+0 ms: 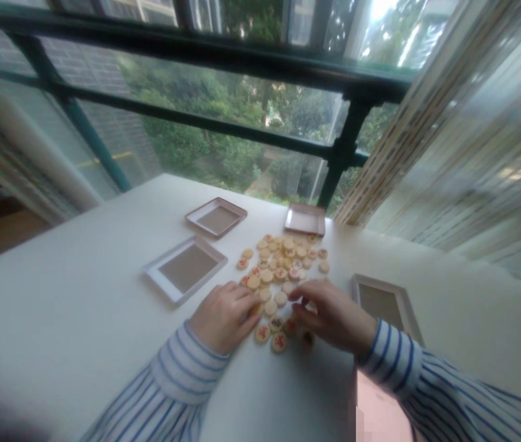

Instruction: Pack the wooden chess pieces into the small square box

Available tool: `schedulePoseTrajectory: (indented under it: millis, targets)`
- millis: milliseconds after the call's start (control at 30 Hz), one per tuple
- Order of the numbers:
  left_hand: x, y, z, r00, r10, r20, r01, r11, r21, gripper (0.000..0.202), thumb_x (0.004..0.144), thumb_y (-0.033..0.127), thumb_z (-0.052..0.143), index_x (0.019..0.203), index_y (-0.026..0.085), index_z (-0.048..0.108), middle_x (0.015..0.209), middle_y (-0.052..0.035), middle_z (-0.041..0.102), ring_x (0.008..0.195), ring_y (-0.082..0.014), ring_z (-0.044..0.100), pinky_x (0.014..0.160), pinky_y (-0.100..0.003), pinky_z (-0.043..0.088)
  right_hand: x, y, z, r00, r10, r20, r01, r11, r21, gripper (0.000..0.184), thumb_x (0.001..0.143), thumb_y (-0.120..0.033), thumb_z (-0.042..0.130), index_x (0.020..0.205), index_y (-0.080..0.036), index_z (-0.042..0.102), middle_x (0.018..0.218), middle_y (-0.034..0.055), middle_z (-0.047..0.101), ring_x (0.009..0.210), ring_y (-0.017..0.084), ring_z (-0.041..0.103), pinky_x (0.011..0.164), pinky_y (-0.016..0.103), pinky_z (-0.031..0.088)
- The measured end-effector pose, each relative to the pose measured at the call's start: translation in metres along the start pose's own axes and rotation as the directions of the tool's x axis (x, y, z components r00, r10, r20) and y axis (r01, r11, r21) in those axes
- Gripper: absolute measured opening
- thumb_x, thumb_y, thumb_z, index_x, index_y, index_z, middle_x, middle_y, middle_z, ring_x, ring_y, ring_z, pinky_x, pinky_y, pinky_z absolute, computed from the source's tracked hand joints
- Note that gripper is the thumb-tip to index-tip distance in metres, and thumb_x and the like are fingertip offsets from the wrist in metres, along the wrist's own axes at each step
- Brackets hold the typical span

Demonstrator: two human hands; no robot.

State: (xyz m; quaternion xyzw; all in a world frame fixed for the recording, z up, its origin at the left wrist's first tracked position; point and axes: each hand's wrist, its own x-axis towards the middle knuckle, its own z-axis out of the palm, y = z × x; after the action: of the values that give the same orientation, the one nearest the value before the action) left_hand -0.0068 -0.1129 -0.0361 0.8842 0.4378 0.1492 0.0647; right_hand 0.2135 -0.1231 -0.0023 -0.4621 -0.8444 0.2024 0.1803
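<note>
Round wooden xiangqi pieces (280, 274) lie in a loose heap on the white table, some marked in red or black characters and others showing plain faces. My left hand (226, 316) is at the heap's near left side, thumb and fingers closed around the edge of one xiangqi piece (256, 309), which they partly hide. Across from it, my right hand (327, 313) hovers at the right side with fingers bent and the thumb apart; nothing shows between them. Between and just below the hands are several marked pieces, among them a red one (279, 342).
Shallow trays stand around the heap: one at back left (216, 233), one nearer left (175, 301), one at the back (323, 228) and one on the right (412, 313). Beyond the white table (80, 264) are a green railing (205, 126) and window; a string curtain (380, 135) hangs at right.
</note>
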Motion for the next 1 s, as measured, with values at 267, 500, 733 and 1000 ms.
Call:
schedulePoseTrajectory:
  millis: [267, 500, 733, 1000]
  targets:
    - [-0.002, -0.004, 0.004, 0.998, 0.014, -0.053, -0.018, 0.997, -0.077, 0.019, 0.076, 0.024, 0.054, 0.091, 0.019, 0.066, 0.086, -0.0074, 0.068, 0.079, -0.0198, 0.059, 0.070, -0.034, 0.046, 0.002, 0.001, 0.001, 1.000, -0.005, 0.008, 0.005, 1.000, -0.002, 0.017, 0.079, -0.018, 0.052, 0.092, -0.018, 0.063, 0.084, 0.0041, 0.066, 0.079, 0.015, 0.058, 0.075, 0.028, 0.040]
    - [-0.006, -0.011, 0.002, 0.963, -0.143, -0.227, 0.050, 0.927, -0.372, 0.020, 0.072, 0.029, 0.061, 0.085, 0.016, 0.068, 0.082, -0.0066, 0.069, 0.066, -0.0136, 0.059, 0.061, -0.026, 0.048, 0.002, 0.001, 0.001, 1.000, -0.001, 0.011, 0.001, 1.000, -0.009, 0.018, 0.080, -0.018, 0.051, 0.093, -0.018, 0.063, 0.083, 0.0049, 0.066, 0.078, 0.015, 0.058, 0.075, 0.028, 0.040]
    - [-0.006, -0.012, -0.002, 0.863, -0.488, -0.129, 0.262, 0.652, -0.711, 0.027, 0.066, 0.037, 0.068, 0.085, 0.017, 0.071, 0.081, -0.0054, 0.071, 0.060, -0.0124, 0.058, 0.053, -0.023, 0.046, 0.002, -0.002, 0.001, 1.000, -0.029, -0.010, 0.029, 1.000, -0.002, 0.017, 0.080, -0.016, 0.051, 0.092, -0.019, 0.062, 0.084, 0.0036, 0.065, 0.078, 0.015, 0.058, 0.074, 0.027, 0.040]
    - [-0.007, -0.013, -0.003, 0.783, -0.619, 0.060, 0.255, 0.231, -0.939, 0.037, 0.056, 0.037, 0.077, 0.086, 0.016, 0.071, 0.082, -0.0073, 0.072, 0.073, -0.0185, 0.064, 0.064, -0.028, 0.052, 0.001, -0.007, 0.002, 0.993, -0.078, -0.092, 0.077, 0.997, -0.014, 0.014, 0.081, -0.017, 0.052, 0.091, -0.020, 0.061, 0.082, 0.0035, 0.064, 0.077, 0.015, 0.057, 0.073, 0.028, 0.040]
